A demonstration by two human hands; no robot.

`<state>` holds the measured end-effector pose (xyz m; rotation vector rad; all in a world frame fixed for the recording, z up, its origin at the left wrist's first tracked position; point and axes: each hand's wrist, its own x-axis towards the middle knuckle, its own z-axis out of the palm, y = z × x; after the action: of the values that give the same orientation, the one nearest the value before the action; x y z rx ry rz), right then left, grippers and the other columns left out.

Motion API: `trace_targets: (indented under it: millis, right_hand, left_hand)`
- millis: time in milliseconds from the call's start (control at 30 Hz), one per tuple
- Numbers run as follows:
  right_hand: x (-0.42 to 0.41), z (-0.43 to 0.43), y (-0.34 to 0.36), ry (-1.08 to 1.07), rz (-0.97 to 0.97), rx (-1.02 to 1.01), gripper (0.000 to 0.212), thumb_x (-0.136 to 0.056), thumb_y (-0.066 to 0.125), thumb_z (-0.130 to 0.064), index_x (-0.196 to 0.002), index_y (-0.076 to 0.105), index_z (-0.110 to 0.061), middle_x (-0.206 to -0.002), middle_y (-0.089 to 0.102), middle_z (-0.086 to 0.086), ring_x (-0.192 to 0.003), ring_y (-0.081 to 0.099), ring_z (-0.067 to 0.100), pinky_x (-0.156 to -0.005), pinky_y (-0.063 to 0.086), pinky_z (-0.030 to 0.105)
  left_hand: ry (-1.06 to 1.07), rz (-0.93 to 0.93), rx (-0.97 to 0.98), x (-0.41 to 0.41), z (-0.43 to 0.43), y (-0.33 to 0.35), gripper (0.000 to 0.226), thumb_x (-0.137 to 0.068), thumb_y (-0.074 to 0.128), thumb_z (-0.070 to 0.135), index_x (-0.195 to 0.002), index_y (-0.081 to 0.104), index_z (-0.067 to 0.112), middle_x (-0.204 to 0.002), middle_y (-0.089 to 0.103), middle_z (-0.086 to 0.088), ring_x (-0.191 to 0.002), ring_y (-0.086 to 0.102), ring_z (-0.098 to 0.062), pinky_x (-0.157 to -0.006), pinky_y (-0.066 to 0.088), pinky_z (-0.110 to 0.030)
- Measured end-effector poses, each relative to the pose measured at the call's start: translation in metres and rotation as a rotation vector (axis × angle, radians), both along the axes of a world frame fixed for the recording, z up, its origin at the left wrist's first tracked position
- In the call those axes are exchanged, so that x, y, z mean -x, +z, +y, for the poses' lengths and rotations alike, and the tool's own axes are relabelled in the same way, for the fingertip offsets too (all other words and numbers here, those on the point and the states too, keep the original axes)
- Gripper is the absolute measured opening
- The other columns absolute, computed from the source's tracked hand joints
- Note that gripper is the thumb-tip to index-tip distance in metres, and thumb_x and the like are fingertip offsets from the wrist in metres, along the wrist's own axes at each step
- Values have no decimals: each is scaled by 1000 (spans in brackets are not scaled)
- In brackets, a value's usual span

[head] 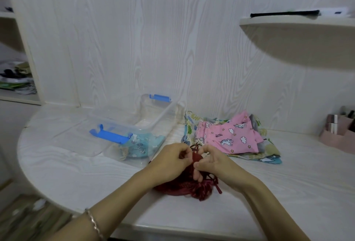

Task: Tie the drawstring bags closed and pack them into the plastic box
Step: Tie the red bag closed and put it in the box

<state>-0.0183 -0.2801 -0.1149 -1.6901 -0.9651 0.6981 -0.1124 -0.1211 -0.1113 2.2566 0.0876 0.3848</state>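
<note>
A dark red drawstring bag lies on the white table in front of me. My left hand and my right hand meet above it, and each pinches the bag's red cord at its gathered mouth. A loop of cord sticks up between my fingers. The clear plastic box with blue handles stands behind and to the left. A light blue bag lies inside its near end. A pile of flat bags, with a pink unicorn bag on top, lies to the right of the box.
A pink organiser with small items stands at the table's right edge. A rounded shelf juts out of the wall above the right side. Open shelves with clutter stand at far left. The table's curved edge runs along the left and front.
</note>
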Motion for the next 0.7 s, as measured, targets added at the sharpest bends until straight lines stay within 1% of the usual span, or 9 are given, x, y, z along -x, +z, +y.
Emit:
trace_targets:
  millis: [100,167,200,267,367,467,567,633,700]
  right_hand:
    - [-5,-5,3,29,-33,7,23,-93,57,-6,-101,36,-10,-78,71,15,-72,63,24,-79,48,33]
    - [-5,-6,6,66,-28,1,24,-91,57,-7,-97,34,-11,-76,70,14,-72,61,24,-76,47,29]
    - [-5,-6,6,77,-24,-2,24,-91,58,-7,-96,34,-11,-75,69,14,-71,61,24,-75,47,28]
    - [-5,-5,7,92,-14,-12,25,-89,58,-7,-94,34,-12,-74,68,15,-71,61,25,-75,47,30]
    - [-6,-4,6,109,6,-27,26,-88,58,-6,-92,33,-13,-76,69,17,-71,61,26,-77,49,33]
    - [-5,-4,6,106,-6,-44,26,-91,59,-6,-91,33,-12,-78,71,18,-72,63,27,-77,50,33]
    - [-3,-3,8,97,-38,-57,25,-93,58,-4,-87,36,-12,-83,72,21,-75,66,27,-78,51,34]
    - [-2,-3,9,90,-61,-57,26,-93,60,-6,-84,37,-12,-85,73,22,-77,67,28,-79,52,35]
    - [-2,-4,11,79,-68,-49,27,-92,61,-4,-81,38,-12,-85,73,22,-76,68,27,-76,52,31]
  left_hand:
    - [-35,44,168,3,-1,-1,5,-85,63,8,-86,63,13,-86,64,0,-72,60,-12,-63,55,-28]
    - [-65,80,273,2,-1,0,19,-84,62,5,-101,64,13,-101,67,-3,-79,63,-13,-61,55,-26]
    - [-85,103,311,2,-1,2,22,-85,62,5,-105,66,13,-103,68,-4,-81,64,-12,-61,54,-25]
    - [-113,121,353,1,-2,5,16,-87,62,9,-100,70,12,-94,71,-5,-79,63,-8,-62,52,-24]
    - [-100,86,356,-1,-1,6,7,-86,69,17,-89,74,13,-78,71,-4,-69,61,-5,-59,49,-19]
    - [-79,99,438,-5,2,6,5,-85,70,11,-83,74,8,-63,67,-3,-59,60,-6,-55,48,-15]
    - [-49,240,556,-6,3,7,9,-86,69,13,-85,73,6,-61,65,0,-54,59,-1,-53,48,-10]
    - [-72,346,630,-6,5,9,15,-87,68,19,-86,71,4,-68,65,-3,-55,58,-1,-52,47,-9]
    - [-105,430,658,-5,5,10,18,-88,66,23,-81,70,7,-67,63,-2,-54,57,-1,-51,46,-9]
